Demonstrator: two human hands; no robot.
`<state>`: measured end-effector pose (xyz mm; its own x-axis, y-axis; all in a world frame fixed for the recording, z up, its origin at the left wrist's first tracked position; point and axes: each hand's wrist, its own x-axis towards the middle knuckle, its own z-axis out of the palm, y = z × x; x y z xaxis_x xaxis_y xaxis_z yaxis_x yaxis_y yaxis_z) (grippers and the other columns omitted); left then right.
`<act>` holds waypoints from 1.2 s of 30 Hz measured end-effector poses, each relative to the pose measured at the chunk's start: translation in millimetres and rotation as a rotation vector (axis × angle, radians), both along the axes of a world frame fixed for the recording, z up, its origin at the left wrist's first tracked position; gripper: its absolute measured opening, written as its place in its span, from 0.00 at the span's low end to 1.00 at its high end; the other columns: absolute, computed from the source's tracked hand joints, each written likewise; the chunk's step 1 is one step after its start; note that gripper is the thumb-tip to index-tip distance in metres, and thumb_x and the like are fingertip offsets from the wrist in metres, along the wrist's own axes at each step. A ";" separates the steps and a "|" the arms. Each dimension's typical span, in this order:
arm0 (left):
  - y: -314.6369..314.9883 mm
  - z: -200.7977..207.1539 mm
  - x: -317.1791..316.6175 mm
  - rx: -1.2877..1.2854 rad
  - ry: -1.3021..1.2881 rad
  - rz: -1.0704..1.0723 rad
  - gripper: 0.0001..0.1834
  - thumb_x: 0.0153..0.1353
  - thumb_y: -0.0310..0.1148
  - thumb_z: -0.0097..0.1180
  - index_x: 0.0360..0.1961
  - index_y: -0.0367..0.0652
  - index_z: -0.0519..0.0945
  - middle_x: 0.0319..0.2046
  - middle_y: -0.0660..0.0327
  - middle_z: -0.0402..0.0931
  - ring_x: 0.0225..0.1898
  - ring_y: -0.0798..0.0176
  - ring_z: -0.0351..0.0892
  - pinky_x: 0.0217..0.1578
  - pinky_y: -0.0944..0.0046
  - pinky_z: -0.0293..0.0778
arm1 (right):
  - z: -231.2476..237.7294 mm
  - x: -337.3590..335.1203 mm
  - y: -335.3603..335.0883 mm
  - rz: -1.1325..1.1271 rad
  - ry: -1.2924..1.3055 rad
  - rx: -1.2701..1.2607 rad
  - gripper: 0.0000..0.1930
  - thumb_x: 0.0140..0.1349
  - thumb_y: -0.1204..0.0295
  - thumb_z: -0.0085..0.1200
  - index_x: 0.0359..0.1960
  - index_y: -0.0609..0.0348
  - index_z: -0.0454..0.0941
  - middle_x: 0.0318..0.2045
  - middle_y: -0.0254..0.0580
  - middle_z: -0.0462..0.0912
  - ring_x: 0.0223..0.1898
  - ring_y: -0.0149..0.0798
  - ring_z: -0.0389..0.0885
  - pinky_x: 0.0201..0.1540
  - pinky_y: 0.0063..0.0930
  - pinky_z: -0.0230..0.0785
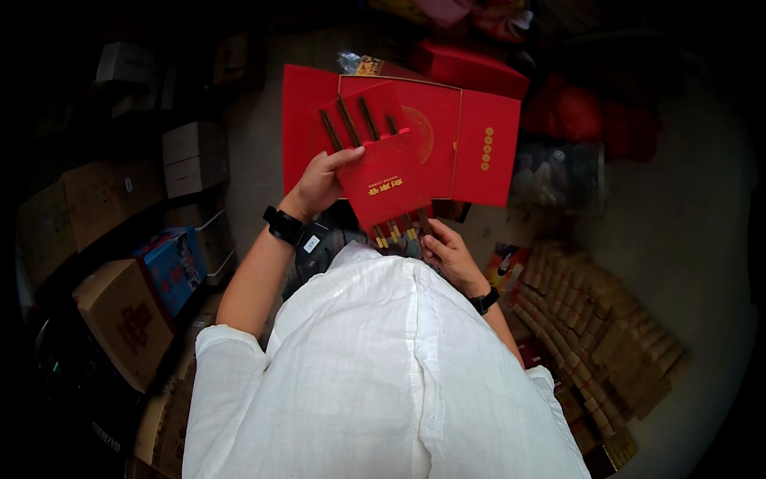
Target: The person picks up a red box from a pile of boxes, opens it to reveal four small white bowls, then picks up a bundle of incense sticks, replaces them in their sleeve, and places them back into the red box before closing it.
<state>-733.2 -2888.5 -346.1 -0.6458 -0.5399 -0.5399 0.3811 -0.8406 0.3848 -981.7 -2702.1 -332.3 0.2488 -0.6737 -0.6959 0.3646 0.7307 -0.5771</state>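
Observation:
My left hand (319, 182) grips the left edge of a flat red card sleeve (395, 174) with gold print, its thumb lying on top. Dark chopsticks (348, 121) stick out of the sleeve's far end, and several gold-tipped ends show at its near edge. At that near edge, toward the right, my right hand (452, 252) pinches the end of one dark chopstick (424, 220). Behind the sleeve lies a red gift box (488, 144), its flaps spread to left and right, with a round gold pattern partly covered by the sleeve.
Beyond the open box sits another red box (471, 70), with red bags (578, 112) to its right. Cardboard cartons (124, 319) and white boxes (195, 160) stand along the left. Brown paper-wrapped bundles (598, 319) are stacked on the floor at the right.

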 end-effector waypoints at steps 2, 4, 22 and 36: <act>0.2 0.2 -0.1 0.012 -0.018 -0.006 0.19 0.70 0.35 0.53 0.57 0.33 0.76 0.52 0.55 0.81 0.52 0.62 0.81 0.56 0.59 0.76 | 0.4 3.7 -2.8 -0.044 0.000 0.003 0.18 0.75 0.69 0.49 0.63 0.57 0.71 0.30 0.23 0.69 0.29 0.19 0.65 0.30 0.14 0.59; 0.3 -1.6 -0.7 0.015 -0.034 -0.024 0.20 0.70 0.36 0.53 0.57 0.33 0.76 0.52 0.55 0.81 0.52 0.61 0.82 0.56 0.58 0.76 | 1.1 6.6 -7.4 -0.086 -0.003 0.004 0.16 0.75 0.68 0.48 0.60 0.58 0.72 0.29 0.23 0.69 0.29 0.19 0.65 0.29 0.14 0.59; 1.2 -4.0 -2.9 0.157 0.086 -0.019 0.22 0.72 0.37 0.52 0.60 0.32 0.72 0.55 0.51 0.78 0.55 0.58 0.80 0.61 0.54 0.74 | -10.7 -10.8 8.8 -0.053 0.539 -0.161 0.20 0.74 0.54 0.47 0.51 0.58 0.77 0.41 0.36 0.80 0.41 0.31 0.77 0.45 0.26 0.69; -1.2 -12.0 -21.4 -0.010 -0.138 -0.016 0.25 0.70 0.53 0.51 0.51 0.41 0.79 0.50 0.57 0.81 0.49 0.58 0.83 0.57 0.54 0.73 | -23.3 44.2 -6.2 -0.277 0.016 -0.166 0.39 0.62 0.70 0.66 0.71 0.56 0.56 0.63 0.40 0.72 0.65 0.37 0.69 0.69 0.36 0.59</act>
